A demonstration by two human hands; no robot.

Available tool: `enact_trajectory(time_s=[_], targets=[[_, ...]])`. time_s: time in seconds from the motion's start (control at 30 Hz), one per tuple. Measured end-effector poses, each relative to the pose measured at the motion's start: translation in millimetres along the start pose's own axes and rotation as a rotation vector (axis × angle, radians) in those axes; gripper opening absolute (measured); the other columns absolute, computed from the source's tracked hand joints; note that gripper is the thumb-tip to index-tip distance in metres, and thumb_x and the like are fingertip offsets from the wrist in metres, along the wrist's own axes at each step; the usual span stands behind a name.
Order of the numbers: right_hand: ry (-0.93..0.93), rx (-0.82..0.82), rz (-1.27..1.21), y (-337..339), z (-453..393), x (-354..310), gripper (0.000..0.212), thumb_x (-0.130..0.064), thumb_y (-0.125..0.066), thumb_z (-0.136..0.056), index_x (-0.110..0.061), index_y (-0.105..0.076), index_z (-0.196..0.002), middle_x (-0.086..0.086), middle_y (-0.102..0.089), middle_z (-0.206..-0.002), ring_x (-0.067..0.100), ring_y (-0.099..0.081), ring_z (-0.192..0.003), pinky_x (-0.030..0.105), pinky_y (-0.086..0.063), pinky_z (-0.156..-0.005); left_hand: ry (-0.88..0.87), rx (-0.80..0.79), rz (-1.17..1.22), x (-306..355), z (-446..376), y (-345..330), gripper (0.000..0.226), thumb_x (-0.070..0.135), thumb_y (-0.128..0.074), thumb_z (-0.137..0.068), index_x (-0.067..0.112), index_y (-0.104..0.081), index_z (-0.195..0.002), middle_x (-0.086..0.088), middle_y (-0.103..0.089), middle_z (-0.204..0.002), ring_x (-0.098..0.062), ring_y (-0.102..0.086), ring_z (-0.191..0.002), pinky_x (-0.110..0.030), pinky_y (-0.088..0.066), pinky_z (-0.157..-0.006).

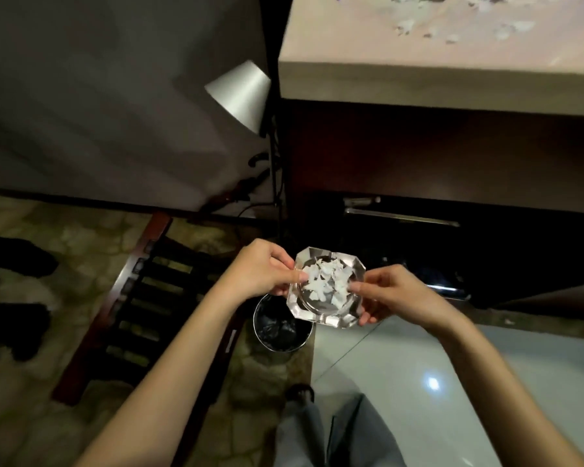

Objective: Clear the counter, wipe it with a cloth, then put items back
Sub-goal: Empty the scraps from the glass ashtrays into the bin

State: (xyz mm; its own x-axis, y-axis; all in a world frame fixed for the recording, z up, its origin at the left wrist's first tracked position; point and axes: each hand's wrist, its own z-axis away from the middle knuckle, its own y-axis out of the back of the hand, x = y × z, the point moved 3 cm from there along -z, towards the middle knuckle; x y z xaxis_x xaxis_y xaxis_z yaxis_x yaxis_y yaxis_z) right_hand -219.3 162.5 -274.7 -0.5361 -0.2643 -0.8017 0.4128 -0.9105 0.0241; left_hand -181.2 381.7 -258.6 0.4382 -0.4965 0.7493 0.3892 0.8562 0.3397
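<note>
Head view, what's held: a clear, faceted glass ashtray [326, 287] with white paper scraps [323, 280] in its bowl, held level in the air between both hands, above the floor and well below the counter top.
Left hand: the left hand [263, 268] grips the ashtray's left rim, thumb curled over the top edge and fingers wrapped underneath.
Right hand: the right hand [393, 295] pinches the right rim, thumb on top and fingers curled under the base.
Bin: a round waste bin [277, 326] with a dark liner stands on the floor just below and to the left of the ashtray, its mouth partly hidden by the glass.
Counter: the pale counter [452, 45] sits at the upper right, well apart from the hands, with small white bits scattered on it.
Step in hand, as I judge it: emptying the scraps into the bin. Best to shift the ashtray left until it is squarely over the liner, then tip it slowly toward the far side so the light scraps slide in, not flutter out.
Grip advice: heavy, slick glass, so keep both hands on while tilting.
Edges: the bin mouth is narrow; the slatted wooden rack [142, 298] lies close on the left, and the dark cabinet front [418, 156] is just ahead.
Open room: the tiled floor [402, 365] to the right gives space to step.
</note>
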Motion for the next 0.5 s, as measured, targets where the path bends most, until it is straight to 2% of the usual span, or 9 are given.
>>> enact_trajectory(time_s=[0.2,0.33,0.43,0.5], targets=[[-0.058,0.038,0.029,-36,-88,61,0.028,-0.021,-0.062,-0.091,0.006,-0.059,-0.1,0.031,-0.068,-0.087,0.028,-0.072,-0.065,0.029,-0.056,-0.057,0.043,0.004,-0.068,-83,-69,12,0.023,0.02,-0.086,-0.067,0.01,-0.068,-0.076,-0.006,-0.073,-0.065,-0.021,-0.068,-0.059,-0.033,-0.06,-0.063],[-0.103,0.093,0.08,-46,-151,113,0.023,-0.019,-0.064,-0.09,0.001,-0.061,-0.101,0.024,-0.07,-0.081,0.025,-0.071,-0.062,0.029,-0.057,-0.056,0.046,0.05,-0.113,-146,-120,0,0.021,0.02,-0.087,-0.065,0.017,-0.067,-0.069,-0.001,-0.071,-0.062,-0.021,-0.07,-0.06,-0.034,-0.06,-0.063],[-0.115,0.145,0.148,-53,-196,154,0.011,-0.018,-0.064,-0.091,-0.009,-0.062,-0.096,0.014,-0.07,-0.073,0.022,-0.07,-0.059,0.03,-0.059,-0.058,0.075,0.071,-0.104,-200,-159,-18,0.022,0.018,-0.087,-0.065,0.017,-0.065,-0.07,-0.002,-0.071,-0.071,-0.019,-0.071,-0.066,-0.037,-0.061,-0.067],[-0.118,0.176,0.24,-58,-227,189,0.008,-0.019,-0.062,-0.093,-0.013,-0.061,-0.096,0.009,-0.07,-0.073,0.021,-0.07,-0.062,0.036,-0.059,-0.064,0.079,0.099,-0.147,-238,-187,-34,0.022,0.016,-0.086,-0.066,0.016,-0.066,-0.072,-0.001,-0.071,-0.078,-0.016,-0.07,-0.077,-0.031,-0.058,-0.072]])
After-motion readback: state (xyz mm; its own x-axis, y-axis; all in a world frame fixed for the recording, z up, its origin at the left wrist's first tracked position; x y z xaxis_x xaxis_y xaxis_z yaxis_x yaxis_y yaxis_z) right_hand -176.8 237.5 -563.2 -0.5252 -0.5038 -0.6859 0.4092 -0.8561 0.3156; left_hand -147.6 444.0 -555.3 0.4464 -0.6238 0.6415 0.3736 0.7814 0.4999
